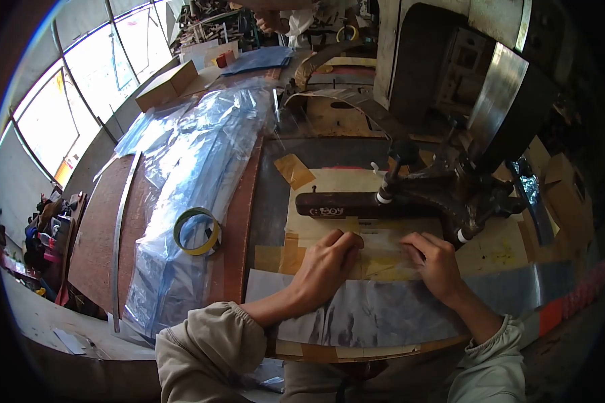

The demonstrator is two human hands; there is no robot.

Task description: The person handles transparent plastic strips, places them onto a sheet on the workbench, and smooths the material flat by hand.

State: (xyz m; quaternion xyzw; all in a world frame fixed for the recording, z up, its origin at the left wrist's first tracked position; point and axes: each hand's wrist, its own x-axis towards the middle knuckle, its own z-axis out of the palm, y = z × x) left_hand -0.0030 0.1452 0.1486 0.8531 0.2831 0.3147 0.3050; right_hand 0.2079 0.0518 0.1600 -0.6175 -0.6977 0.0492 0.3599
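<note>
Just in front of the dark press bar (346, 204), a thin see-through plastic sheet (383, 243) with small dark print lies over the pale, taped work surface. My left hand (329, 262) is closed, its thumb and fingers pinched at the sheet's left side. On the right side, my right hand (435, 262) pinches the sheet too, close to the machine's metal bracket (477, 195). Beneath both wrists stretches a grey plastic-covered strip (376, 312) along the table's front edge. The exact grip of the fingertips is partly hidden.
Clear bluish plastic bags (188, 174) cover the brown board at left, with a tape roll (197, 231) on them. A metal strip (124, 235) lies further left. A cardboard box (167, 85) stands behind. Another person's hand (270, 22) shows at the far end.
</note>
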